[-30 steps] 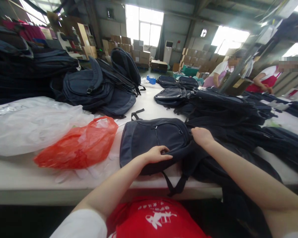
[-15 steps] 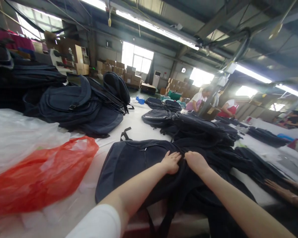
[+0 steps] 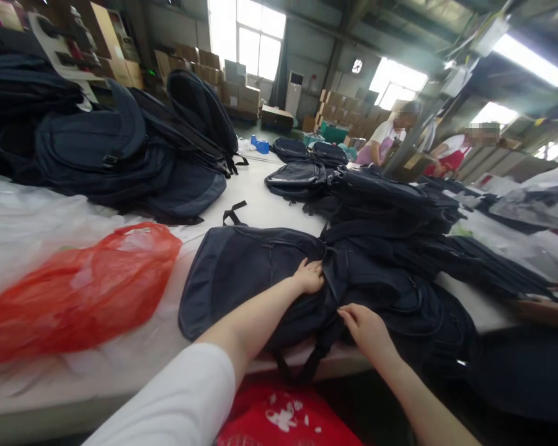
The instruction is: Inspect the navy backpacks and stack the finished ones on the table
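Both hands are laid on the navy backpack (image 3: 242, 279), left hand (image 3: 309, 275) pressed flat farther along its length, right hand (image 3: 365, 325) pinching its near edge, the bag stretched leftward from them across the table (image 3: 270, 204).

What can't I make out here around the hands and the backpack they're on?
- Head view: left hand fingertips curl into the backpack; whether they pinch anything is hidden.
- Right hand covers the seam it touches; grip unclear.
- Strap end drops below the table edge.
- Red bag contents: blurred.
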`<state>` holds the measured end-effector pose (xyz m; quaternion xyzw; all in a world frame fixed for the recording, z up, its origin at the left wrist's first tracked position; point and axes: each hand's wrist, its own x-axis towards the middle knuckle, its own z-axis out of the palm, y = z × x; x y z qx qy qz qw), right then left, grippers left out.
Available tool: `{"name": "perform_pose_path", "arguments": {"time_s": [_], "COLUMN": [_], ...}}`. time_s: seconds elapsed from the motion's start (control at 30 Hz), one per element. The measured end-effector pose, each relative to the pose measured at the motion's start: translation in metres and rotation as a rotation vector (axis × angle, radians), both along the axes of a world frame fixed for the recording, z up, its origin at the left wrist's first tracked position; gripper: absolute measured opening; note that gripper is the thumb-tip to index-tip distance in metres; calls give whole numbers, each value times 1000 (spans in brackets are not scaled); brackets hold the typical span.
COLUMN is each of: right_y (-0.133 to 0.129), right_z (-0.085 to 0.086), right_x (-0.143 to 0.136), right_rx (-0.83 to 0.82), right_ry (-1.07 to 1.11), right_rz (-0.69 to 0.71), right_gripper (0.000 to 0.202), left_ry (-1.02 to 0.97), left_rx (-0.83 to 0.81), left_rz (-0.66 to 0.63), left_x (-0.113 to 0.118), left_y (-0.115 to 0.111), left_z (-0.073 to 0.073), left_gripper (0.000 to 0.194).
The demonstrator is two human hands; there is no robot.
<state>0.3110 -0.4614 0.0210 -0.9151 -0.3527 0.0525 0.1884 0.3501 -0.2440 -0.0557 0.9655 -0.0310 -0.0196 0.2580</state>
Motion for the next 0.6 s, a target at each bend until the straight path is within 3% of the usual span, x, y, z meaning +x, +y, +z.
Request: {"name": "perform_pose_path", "arguments": {"time_s": [0.23, 0.37, 0.6], "right_y": [0, -3, -4], "right_z": [-17, -22, -23], "right_x": [-7, -14, -18], "right_rx": [94, 124, 4], "right_ry": [17, -116, -232], "right_rz": [-60, -48, -100], "right_gripper": [27, 27, 23], "left_ry": [10, 61, 142], "left_rx": [14, 13, 3], "left_rz": [8, 5, -75], "left_x": [-5, -7, -22], "left_y": [2, 1, -3], "left_z": [-1, 10, 30], "left_gripper": [56, 59, 87]}}
